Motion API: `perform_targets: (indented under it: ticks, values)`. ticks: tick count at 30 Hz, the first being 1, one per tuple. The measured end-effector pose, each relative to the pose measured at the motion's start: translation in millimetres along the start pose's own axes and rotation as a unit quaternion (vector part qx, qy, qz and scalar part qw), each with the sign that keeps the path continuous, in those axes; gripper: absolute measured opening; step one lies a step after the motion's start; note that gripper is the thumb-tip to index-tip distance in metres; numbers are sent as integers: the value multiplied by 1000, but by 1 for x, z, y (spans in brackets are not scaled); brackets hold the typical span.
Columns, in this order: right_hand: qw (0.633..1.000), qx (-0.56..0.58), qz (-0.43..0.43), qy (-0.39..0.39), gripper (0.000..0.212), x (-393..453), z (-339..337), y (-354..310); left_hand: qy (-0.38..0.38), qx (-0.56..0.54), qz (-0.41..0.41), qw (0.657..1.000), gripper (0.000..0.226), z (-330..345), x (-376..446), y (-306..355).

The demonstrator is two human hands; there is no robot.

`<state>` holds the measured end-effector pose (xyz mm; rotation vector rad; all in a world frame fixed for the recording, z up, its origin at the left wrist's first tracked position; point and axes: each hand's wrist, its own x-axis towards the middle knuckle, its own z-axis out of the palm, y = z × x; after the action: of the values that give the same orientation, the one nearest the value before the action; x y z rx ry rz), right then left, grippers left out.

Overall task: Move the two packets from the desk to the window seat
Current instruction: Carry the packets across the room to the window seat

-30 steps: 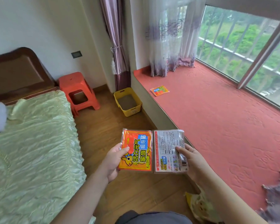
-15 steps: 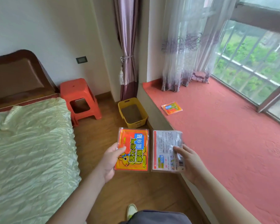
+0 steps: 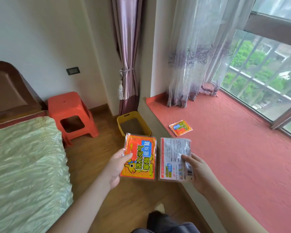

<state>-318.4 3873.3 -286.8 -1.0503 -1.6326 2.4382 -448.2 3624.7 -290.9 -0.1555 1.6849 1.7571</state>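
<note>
My left hand (image 3: 116, 167) grips an orange packet (image 3: 139, 157) with yellow and blue print, face up, by its left edge. My right hand (image 3: 197, 171) holds a second packet (image 3: 174, 157) showing its white printed back, pinched at its right edge. Both packets hang side by side above the wooden floor, just left of the window seat's front edge. The window seat (image 3: 233, 148) is covered with a red quilted mat. A third orange packet (image 3: 181, 127) lies flat on that mat, beyond the one in my right hand.
A yellow bin (image 3: 123, 121) stands on the floor against the seat's wall. An orange plastic stool (image 3: 71, 113) sits by the bed (image 3: 23, 165). Sheer curtains (image 3: 191, 56) hang at the seat's far end, with the window (image 3: 262, 73) along its right side.
The view has tilted up and shifted closer to the window seat's far end. Both hands keep the packets in the same grip, side by side.
</note>
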Motion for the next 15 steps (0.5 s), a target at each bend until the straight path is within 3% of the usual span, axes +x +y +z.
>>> perform_targets:
  ticks: [15]
  values:
    - [997,61,44,8,17,169,-2,-82,9,44,-38,998,23,38,183,97]
